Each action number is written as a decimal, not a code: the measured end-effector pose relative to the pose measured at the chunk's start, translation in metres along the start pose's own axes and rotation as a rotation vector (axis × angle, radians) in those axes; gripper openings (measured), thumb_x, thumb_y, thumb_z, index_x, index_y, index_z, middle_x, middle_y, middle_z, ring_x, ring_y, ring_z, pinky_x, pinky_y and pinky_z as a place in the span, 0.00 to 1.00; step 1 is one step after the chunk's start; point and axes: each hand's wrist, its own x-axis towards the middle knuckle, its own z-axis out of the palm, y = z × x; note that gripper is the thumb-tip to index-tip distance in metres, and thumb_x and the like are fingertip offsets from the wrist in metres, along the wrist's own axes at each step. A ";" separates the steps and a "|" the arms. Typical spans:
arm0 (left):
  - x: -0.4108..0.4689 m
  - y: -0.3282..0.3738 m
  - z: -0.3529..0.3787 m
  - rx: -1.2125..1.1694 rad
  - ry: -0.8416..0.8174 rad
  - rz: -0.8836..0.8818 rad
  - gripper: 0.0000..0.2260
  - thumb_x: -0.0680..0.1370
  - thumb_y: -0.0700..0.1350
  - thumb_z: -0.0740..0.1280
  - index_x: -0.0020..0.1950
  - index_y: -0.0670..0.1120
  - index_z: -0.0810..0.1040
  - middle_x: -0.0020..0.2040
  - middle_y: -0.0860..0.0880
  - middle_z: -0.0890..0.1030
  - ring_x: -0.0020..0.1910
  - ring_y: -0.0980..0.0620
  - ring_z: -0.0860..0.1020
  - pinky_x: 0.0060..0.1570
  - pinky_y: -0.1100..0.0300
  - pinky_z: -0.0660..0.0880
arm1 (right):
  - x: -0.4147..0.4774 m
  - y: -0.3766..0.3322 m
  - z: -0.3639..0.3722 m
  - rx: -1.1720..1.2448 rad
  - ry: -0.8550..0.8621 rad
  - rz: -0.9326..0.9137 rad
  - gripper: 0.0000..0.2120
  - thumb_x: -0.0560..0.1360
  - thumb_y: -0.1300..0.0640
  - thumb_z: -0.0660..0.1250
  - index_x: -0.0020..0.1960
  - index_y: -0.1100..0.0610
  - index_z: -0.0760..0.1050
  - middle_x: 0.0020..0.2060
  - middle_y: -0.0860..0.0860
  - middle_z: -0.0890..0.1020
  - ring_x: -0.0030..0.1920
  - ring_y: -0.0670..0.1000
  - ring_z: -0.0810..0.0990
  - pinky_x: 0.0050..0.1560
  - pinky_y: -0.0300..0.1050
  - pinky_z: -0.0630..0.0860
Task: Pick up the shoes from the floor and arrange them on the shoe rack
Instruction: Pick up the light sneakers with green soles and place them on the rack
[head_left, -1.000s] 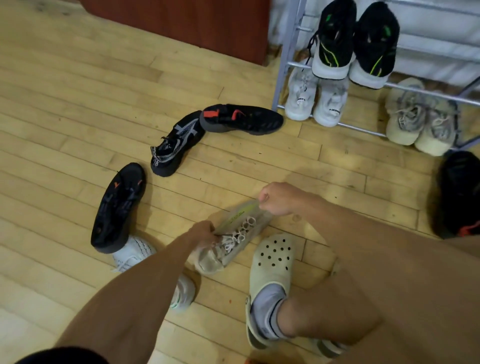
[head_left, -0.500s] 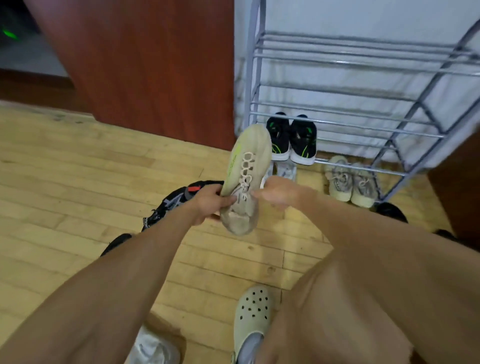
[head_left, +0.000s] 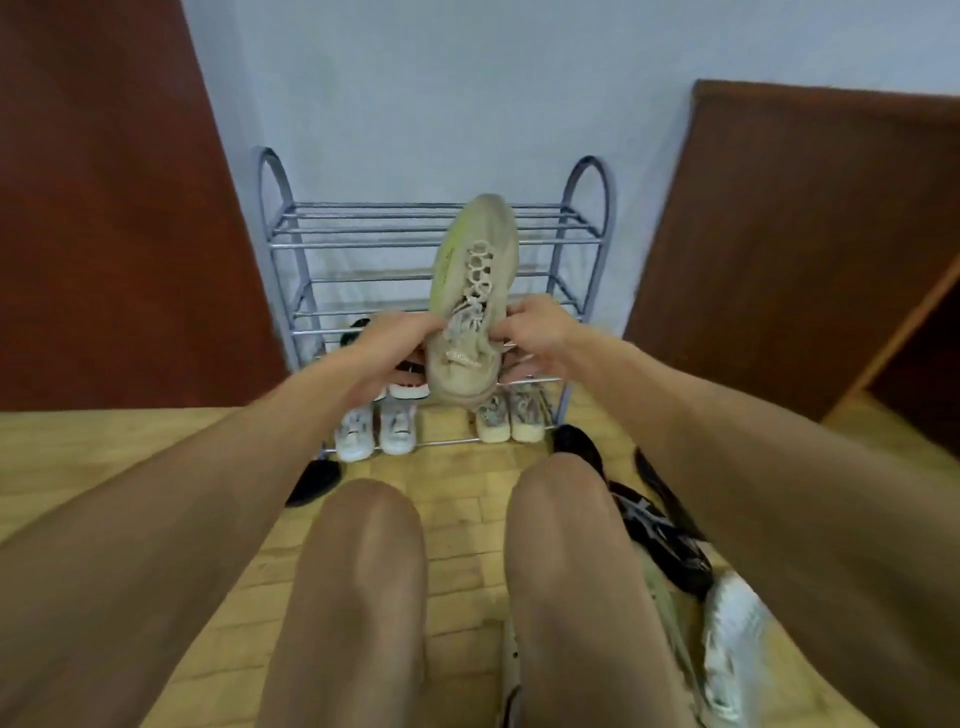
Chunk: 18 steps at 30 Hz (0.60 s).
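Both arms reach forward; the left hand (head_left: 395, 345) and right hand (head_left: 537, 332) pinch the beige sneaker (head_left: 470, 306) by its collar, toe up, before the shoe rack (head_left: 587, 218).

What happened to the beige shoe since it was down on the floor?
Both hands, left hand and right hand, lifted the beige lace-up sneaker off the wooden floor and carried it up in front of the grey metal shoe rack, toe pointing up. They kept hold of it throughout. The white sneakers on the bottom shelf stayed put.

Shoe (head_left: 474, 296) held btwn both hands in front of rack (head_left: 431, 244); two pairs on bottom shelf, more on floor at right.
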 end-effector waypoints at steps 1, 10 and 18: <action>0.001 0.005 0.014 -0.019 -0.042 -0.003 0.06 0.72 0.48 0.67 0.43 0.47 0.80 0.35 0.49 0.81 0.38 0.50 0.79 0.46 0.53 0.79 | -0.003 0.007 -0.016 0.008 0.028 0.006 0.07 0.76 0.65 0.64 0.43 0.58 0.78 0.28 0.51 0.82 0.23 0.49 0.80 0.30 0.49 0.83; 0.027 0.006 0.155 0.154 -0.348 -0.130 0.13 0.74 0.38 0.68 0.58 0.45 0.77 0.48 0.45 0.83 0.43 0.47 0.83 0.36 0.56 0.82 | -0.023 0.105 -0.132 0.093 0.159 0.151 0.11 0.74 0.60 0.67 0.52 0.66 0.80 0.36 0.55 0.83 0.32 0.54 0.84 0.34 0.47 0.83; 0.051 -0.064 0.264 0.171 -0.345 -0.392 0.14 0.71 0.33 0.71 0.56 0.38 0.76 0.48 0.40 0.81 0.42 0.44 0.82 0.26 0.55 0.81 | -0.027 0.242 -0.175 0.337 0.076 0.363 0.07 0.76 0.57 0.68 0.51 0.58 0.80 0.44 0.53 0.84 0.44 0.53 0.84 0.46 0.50 0.84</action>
